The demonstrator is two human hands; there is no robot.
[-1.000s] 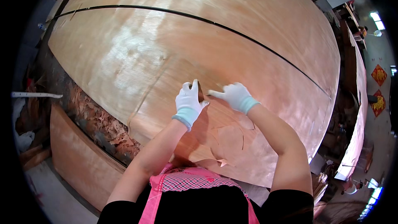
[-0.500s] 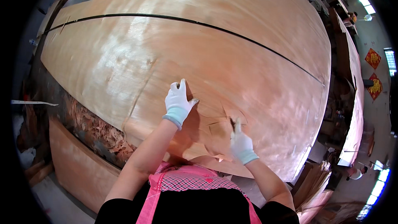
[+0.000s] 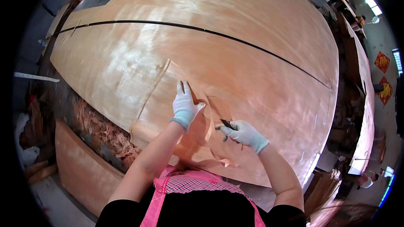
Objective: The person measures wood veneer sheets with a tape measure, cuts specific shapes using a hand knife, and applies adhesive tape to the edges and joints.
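A large sheet of thin tan wood veneer (image 3: 269,105) covers the work surface before me. My left hand (image 3: 184,105), in a white glove with a pale green cuff, lies flat on a veneer patch, thumb apart from the fingers. Just right of it, a narrow curled strip of veneer (image 3: 209,120) stands up from the sheet. My right hand (image 3: 246,135), gloved alike, is closed around a small dark tool that looks like a cutting knife (image 3: 227,124). Its blade cannot be made out. Below, a torn veneer flap (image 3: 210,155) lies near my apron.
A dark straight gap (image 3: 202,29) runs across the sheets beyond my hands. Veneer scraps (image 3: 101,128) are heaped at the left, beside a leaning wood panel (image 3: 82,168). Stacked veneer (image 3: 322,191) stands at the lower right. Another person (image 3: 367,180) is at the far right.
My right hand has turned and lifted slightly, its tool now pointing left. The cut veneer piece between my hands has shifted, and a curled strip stands up. My left hand has moved slightly right.
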